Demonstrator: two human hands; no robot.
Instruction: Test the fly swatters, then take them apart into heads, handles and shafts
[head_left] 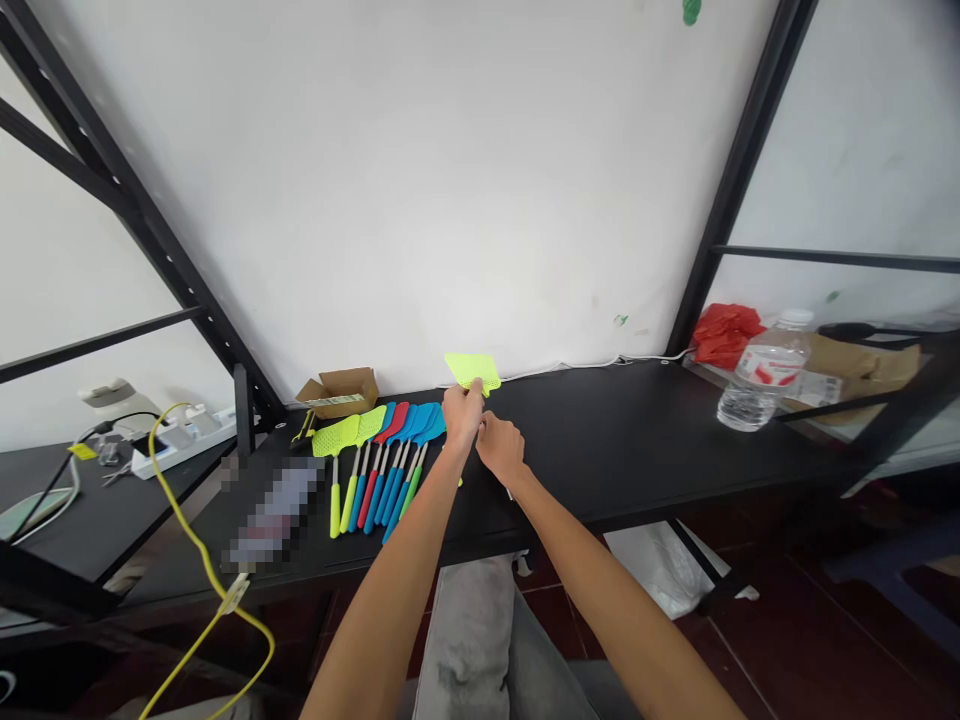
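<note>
My left hand [463, 412] is closed on a yellow-green fly swatter [471, 369], pinching it near the base of its perforated head, which points toward the wall. Right beside it, my right hand [501, 445] is curled into a fist just below the head, around the swatter's shaft as far as shows; most of the shaft is hidden by my hands. To the left, several fly swatters [395, 424] lie side by side in a row, with yellow-green, blue and red heads. Their blue, red, green and yellow-green handles [371, 500] point toward me.
Behind the row stands an open cardboard box [347, 388]. A blurred-out item [274, 515] and a yellow cable [196, 540] are at the left of the black table [600, 450]. Right of it are a water bottle [765, 372] and red plastic bag [726, 334]. Black frame posts rise on both sides.
</note>
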